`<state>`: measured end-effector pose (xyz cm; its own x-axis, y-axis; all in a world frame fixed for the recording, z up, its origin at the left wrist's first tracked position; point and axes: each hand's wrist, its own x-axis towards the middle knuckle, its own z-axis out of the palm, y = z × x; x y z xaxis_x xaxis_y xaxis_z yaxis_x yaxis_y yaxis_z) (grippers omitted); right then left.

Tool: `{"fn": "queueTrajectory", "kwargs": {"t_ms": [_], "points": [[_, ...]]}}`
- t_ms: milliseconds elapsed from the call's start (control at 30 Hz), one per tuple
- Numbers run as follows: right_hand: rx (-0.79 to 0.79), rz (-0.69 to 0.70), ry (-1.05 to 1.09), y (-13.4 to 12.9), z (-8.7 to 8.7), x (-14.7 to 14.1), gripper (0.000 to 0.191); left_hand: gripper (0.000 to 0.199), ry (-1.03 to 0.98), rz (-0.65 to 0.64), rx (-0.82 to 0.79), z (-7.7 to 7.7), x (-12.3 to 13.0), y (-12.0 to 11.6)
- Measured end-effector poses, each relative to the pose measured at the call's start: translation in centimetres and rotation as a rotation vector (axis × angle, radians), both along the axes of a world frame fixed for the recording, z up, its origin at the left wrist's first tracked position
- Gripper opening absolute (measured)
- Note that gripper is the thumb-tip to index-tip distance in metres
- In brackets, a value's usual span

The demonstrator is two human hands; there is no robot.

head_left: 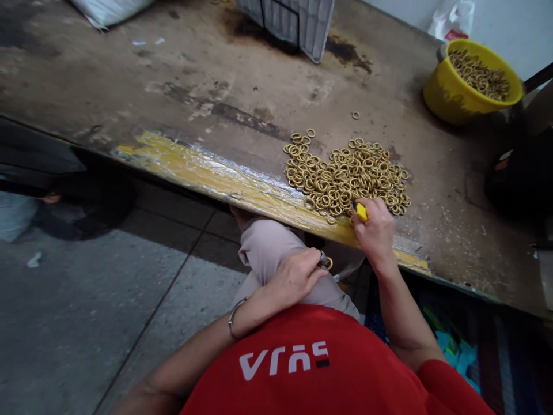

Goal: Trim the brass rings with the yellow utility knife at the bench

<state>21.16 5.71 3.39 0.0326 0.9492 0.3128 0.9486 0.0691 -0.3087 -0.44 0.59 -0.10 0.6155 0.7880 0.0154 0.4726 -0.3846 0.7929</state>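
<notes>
A heap of brass-coloured rings [345, 178] lies near the front edge of the worktable. At the heap's near side, my right hand [375, 230] is closed around a small yellow-handled tool [361, 212] with a dark end; its exact kind is not clear. My left hand [300, 275] rests low over my lap, below the table edge, with its fingers closed. At its fingertips one brass ring [329, 264] shows, together with something dark that I cannot make out.
Yellow tape [207, 176] covers part of the worktable's [129, 75] front edge. A yellow bucket [458, 98] full of rings stands at the back right. A grey ribbed container [289, 26] and a white bag [108, 8] are at the back. One loose ring [355, 115] lies behind the heap.
</notes>
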Motion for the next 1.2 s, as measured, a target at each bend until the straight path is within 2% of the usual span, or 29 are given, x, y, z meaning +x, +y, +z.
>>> {"fn": "queueTrajectory", "kwargs": {"t_ms": [100,233,400,600,700,833,967,1033,1100,1200], "points": [[-0.063,-0.038,-0.095,2.3,-0.1,-0.5,0.024,0.005,0.044,-0.074,0.067,-0.3,-0.1,0.1],[-0.15,-0.05,-0.187,3.7,-0.1,-0.7,0.026,0.004,-0.015,-0.071,0.014,-0.1,-0.5,0.6],[-0.213,-0.065,-0.247,3.5,0.2,-0.6,0.029,0.007,-0.123,-0.033,-0.104,-0.5,-0.6,1.3],[-0.252,-0.029,-0.352,2.9,0.2,-1.0,0.03,0.008,-0.216,0.005,-0.139,-0.9,-0.3,1.4],[-0.241,-0.017,-0.327,3.0,0.0,-1.1,0.03,0.009,-0.263,0.046,-0.173,-0.9,-0.1,1.4],[-0.159,0.01,-0.126,3.0,-0.2,-0.3,0.033,0.01,-0.351,0.16,-0.269,-0.7,0.0,1.5],[-0.03,0.12,0.255,1.8,0.8,0.2,0.03,0.022,-0.547,0.318,-0.552,0.1,0.5,1.9],[-0.096,0.171,0.458,0.6,1.5,-0.1,0.028,0.031,-0.698,0.368,-0.709,0.5,0.8,2.2],[-0.228,0.19,0.67,-0.7,1.8,-0.7,0.029,0.039,-0.83,0.398,-0.83,0.9,1.1,2.5],[-0.368,0.164,1.008,-2.4,1.4,-2.1,0.03,0.043,-0.942,0.386,-0.928,1.2,1.5,2.7]]}}
